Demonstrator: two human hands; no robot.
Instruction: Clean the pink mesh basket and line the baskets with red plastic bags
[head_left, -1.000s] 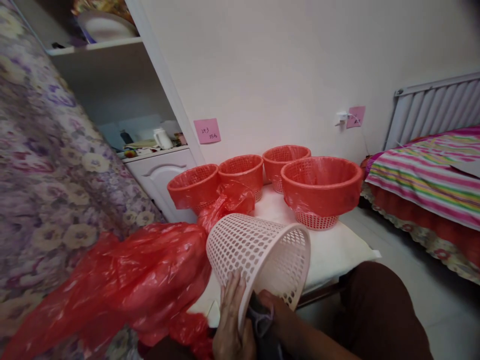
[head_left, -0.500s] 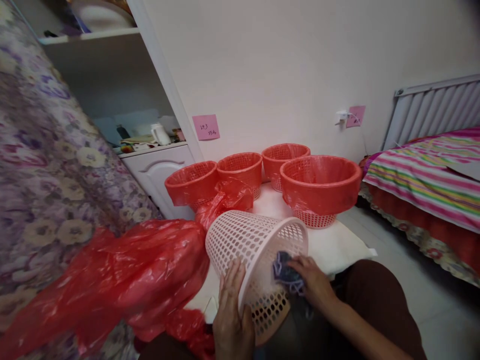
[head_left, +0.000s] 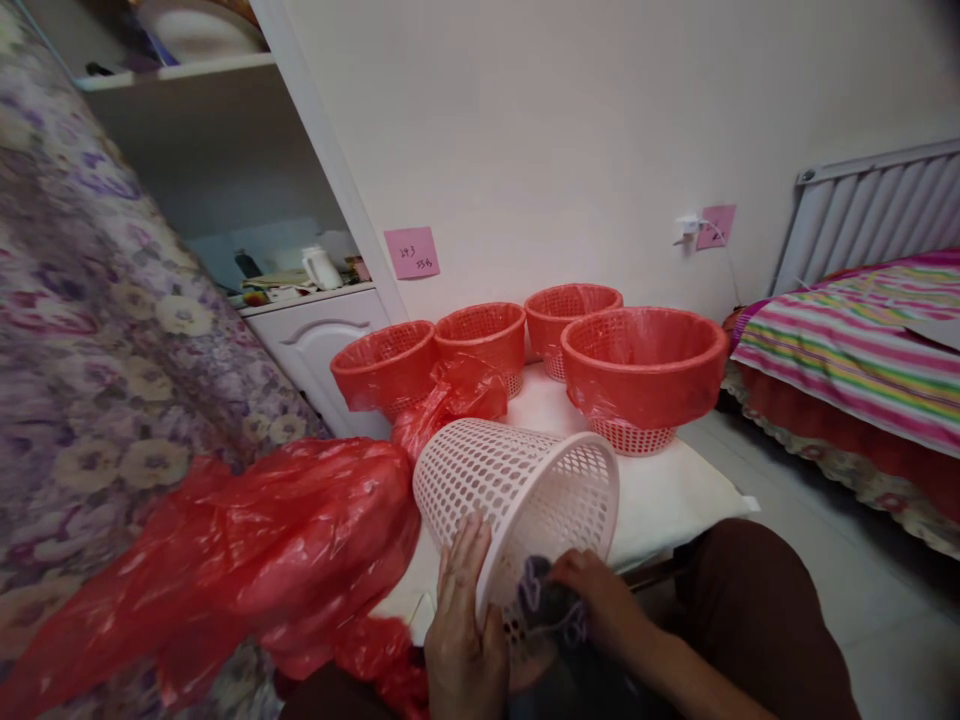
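A pale pink perforated plastic wastebasket (head_left: 480,475) lies on its side, its mouth facing right and towards me. My left hand (head_left: 466,610) grips the near rim, fingers along the outer wall and thumb at the inside edge. In my right hand (head_left: 604,605) is a dark cloth (head_left: 538,590) with light purple trim, held at the lower part of the mouth. Its far side is blurred, so I cannot tell whether it touches the inner wall. Left of the wastebasket lies a heap of red plastic bags (head_left: 322,540).
Several baskets lined with red bags stand behind, the nearest lined basket (head_left: 645,385) at right. Under them is a white padded surface (head_left: 675,490). A floral curtain (head_left: 112,400) hangs left, beside a cabinet (head_left: 330,345). A bed (head_left: 877,330) stands right, near a radiator (head_left: 885,215).
My right hand has moved the cloth down and to the left along the wastebasket's mouth. My left hand and the wastebasket have stayed nearly still.
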